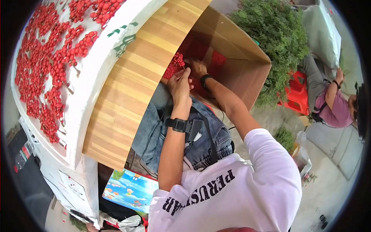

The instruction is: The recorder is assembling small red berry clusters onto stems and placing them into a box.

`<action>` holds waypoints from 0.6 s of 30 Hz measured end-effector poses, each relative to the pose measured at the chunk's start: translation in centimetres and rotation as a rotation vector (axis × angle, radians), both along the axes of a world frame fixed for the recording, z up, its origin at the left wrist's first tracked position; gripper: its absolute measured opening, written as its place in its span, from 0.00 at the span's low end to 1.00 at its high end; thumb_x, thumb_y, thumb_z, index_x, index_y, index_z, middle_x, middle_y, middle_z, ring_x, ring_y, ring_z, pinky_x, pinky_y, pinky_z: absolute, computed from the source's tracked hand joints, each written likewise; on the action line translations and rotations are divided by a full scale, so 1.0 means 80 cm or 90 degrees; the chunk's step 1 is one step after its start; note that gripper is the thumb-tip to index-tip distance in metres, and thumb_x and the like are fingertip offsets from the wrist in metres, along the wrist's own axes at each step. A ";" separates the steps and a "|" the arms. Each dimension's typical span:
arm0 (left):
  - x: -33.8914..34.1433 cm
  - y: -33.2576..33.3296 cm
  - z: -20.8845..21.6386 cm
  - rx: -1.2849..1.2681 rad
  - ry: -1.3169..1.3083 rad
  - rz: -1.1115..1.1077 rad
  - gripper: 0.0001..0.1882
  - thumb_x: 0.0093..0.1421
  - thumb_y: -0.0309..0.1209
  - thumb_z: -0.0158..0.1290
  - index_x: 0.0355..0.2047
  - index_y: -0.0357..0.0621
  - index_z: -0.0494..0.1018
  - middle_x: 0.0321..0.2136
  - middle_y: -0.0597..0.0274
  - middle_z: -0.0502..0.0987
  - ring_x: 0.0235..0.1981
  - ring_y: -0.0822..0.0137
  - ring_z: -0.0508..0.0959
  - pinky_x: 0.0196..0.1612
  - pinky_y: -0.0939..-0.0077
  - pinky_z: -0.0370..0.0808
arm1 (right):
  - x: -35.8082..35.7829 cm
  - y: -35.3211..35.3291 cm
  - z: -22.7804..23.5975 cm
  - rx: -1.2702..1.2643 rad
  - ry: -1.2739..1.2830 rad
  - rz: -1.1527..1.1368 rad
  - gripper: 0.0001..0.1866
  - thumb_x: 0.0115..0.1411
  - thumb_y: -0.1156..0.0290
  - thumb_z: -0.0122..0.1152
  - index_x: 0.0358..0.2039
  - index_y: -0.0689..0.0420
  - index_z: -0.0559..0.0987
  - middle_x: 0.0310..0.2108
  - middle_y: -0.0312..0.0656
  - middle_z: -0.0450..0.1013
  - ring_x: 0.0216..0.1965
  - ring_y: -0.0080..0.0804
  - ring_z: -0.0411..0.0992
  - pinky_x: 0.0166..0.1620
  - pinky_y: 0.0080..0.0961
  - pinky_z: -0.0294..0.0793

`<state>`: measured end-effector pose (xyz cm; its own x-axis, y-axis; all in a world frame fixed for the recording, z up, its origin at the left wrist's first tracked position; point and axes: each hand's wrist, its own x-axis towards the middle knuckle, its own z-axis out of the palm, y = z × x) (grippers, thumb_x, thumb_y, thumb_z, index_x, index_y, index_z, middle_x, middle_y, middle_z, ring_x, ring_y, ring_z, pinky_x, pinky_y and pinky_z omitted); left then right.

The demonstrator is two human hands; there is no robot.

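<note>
"What does the head view show of the hands?"

"Both are near the upper middle of the frame, at the mouth of a cardboard box (247, 75). The left hand (180, 88) has thumb and fingers together, pinching the thin stem of a red bunch (177, 60)."

"And the right hand (198, 68)?"

"Just beside that bunch, in shadow, fingers bent toward it. I can't tell whether they close on anything."

"Where exactly is the bunch?"

"Above the left fingertips, near the edge of the wood-grain board (127, 96). More berries (218, 58) show deeper in the box."

"Upper left?"

"Many red sprigs (54, 58) lie spread on a white slab (83, 127)."

"And to the right?"

"Green foliage (274, 50) beside the box, then a red stool (295, 92). At the far right, a co-worker (335, 110) has a hand at a pale sack (320, 34)."
</note>
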<state>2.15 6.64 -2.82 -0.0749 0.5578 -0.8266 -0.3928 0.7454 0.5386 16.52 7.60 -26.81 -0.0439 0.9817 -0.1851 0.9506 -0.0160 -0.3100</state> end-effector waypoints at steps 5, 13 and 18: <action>0.000 -0.007 0.008 0.011 -0.005 -0.016 0.09 0.56 0.30 0.61 0.35 0.43 0.74 0.24 0.68 0.75 0.21 0.78 0.72 0.18 0.86 0.69 | 0.020 -0.038 -0.055 -0.332 0.311 -0.093 0.25 0.57 0.73 0.53 0.57 0.43 0.71 0.41 0.44 0.76 0.39 0.43 0.77 0.42 0.38 0.77; -0.030 -0.038 0.002 0.049 -0.017 0.000 0.08 0.56 0.28 0.61 0.34 0.43 0.74 0.22 0.69 0.75 0.19 0.78 0.72 0.17 0.87 0.68 | 0.013 -0.054 0.081 -0.422 0.874 -0.341 0.25 0.60 0.71 0.53 0.60 0.50 0.67 0.41 0.38 0.75 0.35 0.29 0.76 0.36 0.32 0.79; -0.027 -0.049 0.025 0.032 -0.002 -0.018 0.08 0.55 0.28 0.61 0.34 0.43 0.74 0.22 0.68 0.75 0.19 0.78 0.72 0.16 0.86 0.67 | 0.004 -0.057 0.234 -0.091 0.914 -0.436 0.27 0.60 0.77 0.52 0.60 0.51 0.64 0.43 0.39 0.74 0.33 0.26 0.75 0.33 0.26 0.78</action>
